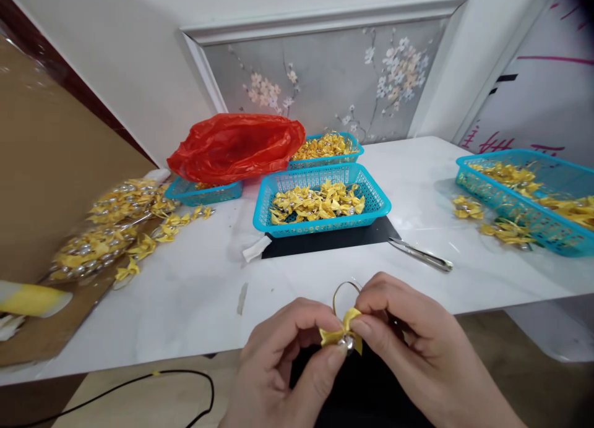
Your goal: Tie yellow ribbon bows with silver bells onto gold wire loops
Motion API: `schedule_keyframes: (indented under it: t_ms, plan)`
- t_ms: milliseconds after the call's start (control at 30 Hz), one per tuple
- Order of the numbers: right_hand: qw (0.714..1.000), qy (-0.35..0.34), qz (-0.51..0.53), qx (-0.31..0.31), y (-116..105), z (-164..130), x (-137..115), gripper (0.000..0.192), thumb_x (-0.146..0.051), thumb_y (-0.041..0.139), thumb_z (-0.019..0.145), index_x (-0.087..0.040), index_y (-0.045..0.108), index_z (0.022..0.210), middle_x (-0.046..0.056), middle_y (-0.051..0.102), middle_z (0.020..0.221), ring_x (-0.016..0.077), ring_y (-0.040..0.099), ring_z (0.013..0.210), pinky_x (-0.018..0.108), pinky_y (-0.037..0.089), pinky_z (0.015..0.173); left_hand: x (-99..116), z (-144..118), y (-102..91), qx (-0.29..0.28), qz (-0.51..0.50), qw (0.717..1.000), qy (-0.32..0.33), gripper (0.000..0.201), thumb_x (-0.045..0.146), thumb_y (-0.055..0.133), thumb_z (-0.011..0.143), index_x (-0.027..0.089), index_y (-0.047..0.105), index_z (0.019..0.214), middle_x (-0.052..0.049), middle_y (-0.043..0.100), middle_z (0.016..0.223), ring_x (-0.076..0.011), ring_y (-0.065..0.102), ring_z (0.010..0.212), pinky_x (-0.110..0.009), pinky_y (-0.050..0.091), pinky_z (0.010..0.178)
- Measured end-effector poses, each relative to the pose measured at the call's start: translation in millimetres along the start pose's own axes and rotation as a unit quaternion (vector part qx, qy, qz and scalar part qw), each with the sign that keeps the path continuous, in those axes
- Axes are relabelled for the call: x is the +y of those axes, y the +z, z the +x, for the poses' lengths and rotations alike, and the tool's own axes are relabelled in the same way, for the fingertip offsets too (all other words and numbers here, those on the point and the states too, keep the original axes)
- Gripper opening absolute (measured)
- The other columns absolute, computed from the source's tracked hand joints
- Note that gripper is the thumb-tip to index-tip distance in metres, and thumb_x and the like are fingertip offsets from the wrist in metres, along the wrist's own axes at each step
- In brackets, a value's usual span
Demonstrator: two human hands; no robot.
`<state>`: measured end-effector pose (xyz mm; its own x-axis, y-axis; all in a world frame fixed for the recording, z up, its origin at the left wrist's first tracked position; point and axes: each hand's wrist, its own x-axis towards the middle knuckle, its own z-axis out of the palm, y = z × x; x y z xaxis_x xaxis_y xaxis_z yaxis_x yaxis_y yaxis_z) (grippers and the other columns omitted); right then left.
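A white table (195,292) stands by a wall with painted flowers. Near its front edge, the left hand (278,360) and the right hand (408,347) pinch a little yellow bow (341,333) between their fingertips. A gold loop (344,292) sticks up from it. Behind sits a blue basket (375,200) of bows, a red bag (234,146), and scissors (420,255).

white table (195,292) against pale walls (139,38) and a floral panel (325,75).
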<state>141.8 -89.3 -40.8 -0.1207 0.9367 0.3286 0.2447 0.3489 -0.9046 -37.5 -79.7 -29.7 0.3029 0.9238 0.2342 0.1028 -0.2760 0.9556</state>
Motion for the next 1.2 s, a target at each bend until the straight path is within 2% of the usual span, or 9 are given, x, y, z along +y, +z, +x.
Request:
schedule_keyframes:
  t_ms: [233,567,733,867,933,1033,1100,1200]
  plan:
    - [1.000,-0.002,0.003,0.005,0,-1,1,0.017,-0.021,0.053,0.097,-0.021,0.058,0.080,-0.003,0.051,0.072,0.0091,0.049,0.062,0.020,0.039,0.053,-1,0,0.7,0.016,0.042,0.999,-0.009,0.026,0.009,0.071,0.077,0.031,0.071,0.090,0.004,0.071,0.083,-0.0133,0.065,0.075,-0.017,0.055,0.069]
    - [1.000,-0.011,0.001,0.008,3,-1,3,0.016,-0.020,0.054,0.096,-0.021,0.060,0.081,-0.003,0.054,0.074,0.0093,0.052,0.063,0.020,0.041,0.054,1,0,0.1,0.024,0.005,1.000,-0.005,0.025,0.013,0.077,0.074,0.032,0.074,0.090,0.004,0.071,0.082,-0.0129,0.064,0.073,-0.016,0.053,0.068]
    - [1.000,-0.021,-0.011,0.007,3,-2,5,0.016,-0.020,0.053,0.096,-0.022,0.061,0.083,-0.003,0.055,0.074,0.0098,0.055,0.063,0.020,0.044,0.054,4,1,-1.9,-0.008,-0.005,1.000,-0.026,0.016,0.016,0.069,0.085,0.029,0.075,0.091,0.002,0.070,0.079,-0.0114,0.064,0.068,-0.014,0.051,0.063]
    - [0.989,-0.075,-0.096,0.080,4,-7,4,0.008,-0.017,0.056,0.093,-0.023,0.062,0.095,-0.001,0.059,0.082,0.0086,0.057,0.059,0.018,0.048,0.051,5,2,1.3,0.037,-0.015,0.998,-0.056,0.013,0.017,0.068,0.086,0.027,0.076,0.084,0.004,0.070,0.071,-0.0094,0.064,0.062,-0.010,0.052,0.060]
    - [0.971,-0.132,-0.170,0.104,6,-11,2,0.011,-0.020,0.064,0.090,-0.022,0.062,0.101,0.000,0.061,0.085,0.0080,0.057,0.055,0.017,0.050,0.049,6,3,2.2,0.045,0.009,0.998,-0.048,0.016,0.015,0.068,0.085,0.029,0.076,0.086,0.005,0.072,0.074,-0.0096,0.067,0.064,-0.010,0.053,0.061]
    - [0.953,-0.179,-0.230,0.088,10,-16,1,0.012,-0.023,0.066,0.089,-0.020,0.062,0.101,0.002,0.063,0.082,0.0101,0.062,0.059,0.018,0.053,0.054,7,3,1.7,0.039,0.070,0.997,-0.001,0.022,0.009,0.066,0.084,0.029,0.074,0.089,0.005,0.075,0.080,-0.0104,0.069,0.071,-0.011,0.054,0.065]
    - [0.954,-0.177,-0.225,0.091,13,-17,0,0.009,-0.016,0.061,0.092,-0.019,0.061,0.100,0.002,0.063,0.082,0.0104,0.064,0.063,0.017,0.054,0.058,8,2,1.2,0.035,0.095,0.994,0.029,0.023,0.007,0.064,0.084,0.028,0.073,0.089,0.005,0.074,0.080,-0.0108,0.069,0.072,-0.012,0.054,0.066]
    - [0.971,-0.145,-0.176,0.078,12,-15,-1,0.015,-0.009,0.056,0.091,-0.019,0.061,0.100,0.002,0.062,0.084,0.0089,0.062,0.063,0.016,0.052,0.058,10,-1,0.2,0.032,0.099,0.994,0.028,0.023,0.008,0.064,0.085,0.029,0.072,0.091,0.005,0.073,0.080,-0.0107,0.069,0.072,-0.012,0.054,0.065]
